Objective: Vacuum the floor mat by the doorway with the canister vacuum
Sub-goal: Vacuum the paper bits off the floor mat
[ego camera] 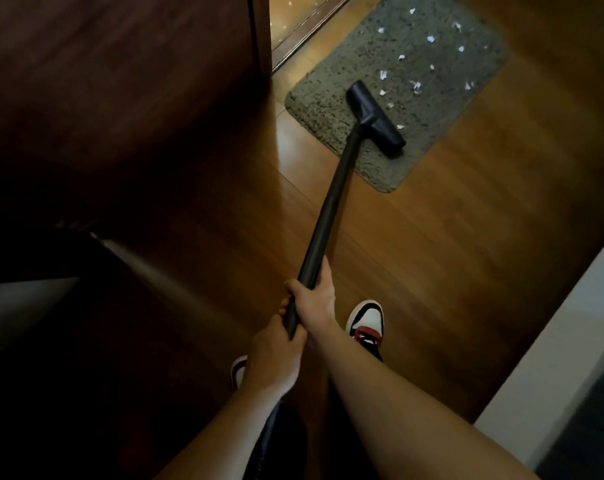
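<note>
A wooden floor (pixel 467 237) of warm brown boards fills most of the view, dim overall. One pale streak of glare (pixel 286 143) lies on it near the door. At the left stands a dark wooden door (pixel 120 81) – reddish brown, deep in shadow toward the bottom. Past its edge, at the top, a dark sill (pixel 307 32) crosses at a slant, and the floor beyond it (pixel 293 12) is brighter and speckled. A white wall (pixel 553 341) runs along the right side – a dark strip (pixel 591 427) lies outside it. A pale surface (pixel 16 306) shows low at the left.
</note>
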`<state>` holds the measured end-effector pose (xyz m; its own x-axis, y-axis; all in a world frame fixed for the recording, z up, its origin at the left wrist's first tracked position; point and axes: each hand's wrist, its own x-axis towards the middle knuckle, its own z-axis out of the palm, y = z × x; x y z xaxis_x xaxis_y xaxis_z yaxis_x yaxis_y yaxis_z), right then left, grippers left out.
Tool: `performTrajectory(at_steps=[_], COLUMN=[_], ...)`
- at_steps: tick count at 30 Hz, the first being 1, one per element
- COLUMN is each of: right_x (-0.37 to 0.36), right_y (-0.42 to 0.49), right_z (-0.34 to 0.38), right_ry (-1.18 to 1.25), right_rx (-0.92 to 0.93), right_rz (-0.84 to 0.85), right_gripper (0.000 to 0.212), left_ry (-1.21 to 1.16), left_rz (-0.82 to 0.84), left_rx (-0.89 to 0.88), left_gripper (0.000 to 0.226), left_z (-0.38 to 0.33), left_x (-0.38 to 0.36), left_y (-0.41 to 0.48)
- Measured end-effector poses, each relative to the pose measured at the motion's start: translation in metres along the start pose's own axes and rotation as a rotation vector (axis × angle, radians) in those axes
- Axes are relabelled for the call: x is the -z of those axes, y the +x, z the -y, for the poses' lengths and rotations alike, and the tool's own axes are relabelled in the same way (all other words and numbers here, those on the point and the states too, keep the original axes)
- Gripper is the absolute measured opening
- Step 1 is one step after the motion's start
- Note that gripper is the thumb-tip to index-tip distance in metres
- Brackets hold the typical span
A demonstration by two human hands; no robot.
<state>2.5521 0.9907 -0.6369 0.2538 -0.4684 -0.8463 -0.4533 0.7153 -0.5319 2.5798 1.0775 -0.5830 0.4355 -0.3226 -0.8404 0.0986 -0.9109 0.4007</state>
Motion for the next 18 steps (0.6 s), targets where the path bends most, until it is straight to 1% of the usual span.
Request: performTrajectory(at_steps=[5,8,10,14,18], right_x=[0.026,0.039,0.046,0.055,0.065], right_y=[0.027,0.046,0.058,0.073,0.076], right_z=[0.038,0.064,0.080,0.103,0.109], right_ry=[0.019,-0.003,-0.006,-0.008,0.001], right_rx=[0.003,0.016,0.023,0.037,0.052], right_rz=[0.019,0.024,0.030,0.028,0.082], right_gripper=[0.089,0.089,0.088,0.087,0.090], left_ry=[-0.050,-0.011,-0.025,-0.141,-0.420], left_rz=[-0.034,-0.039,-0.035,-0.008,0.069], left_rx=[0.002,0.036,0.052,0.062,0.118], left_gripper=[0.025,0.028,0.030,0.029,0.025], left_z=[-0.044,-0.073,-0.091,-0.117,-0.120], left_x=[-0.015,-0.022,-0.025,-0.026,-0.023], left_y=[0.018,0.035,0.046,0.058,0.059])
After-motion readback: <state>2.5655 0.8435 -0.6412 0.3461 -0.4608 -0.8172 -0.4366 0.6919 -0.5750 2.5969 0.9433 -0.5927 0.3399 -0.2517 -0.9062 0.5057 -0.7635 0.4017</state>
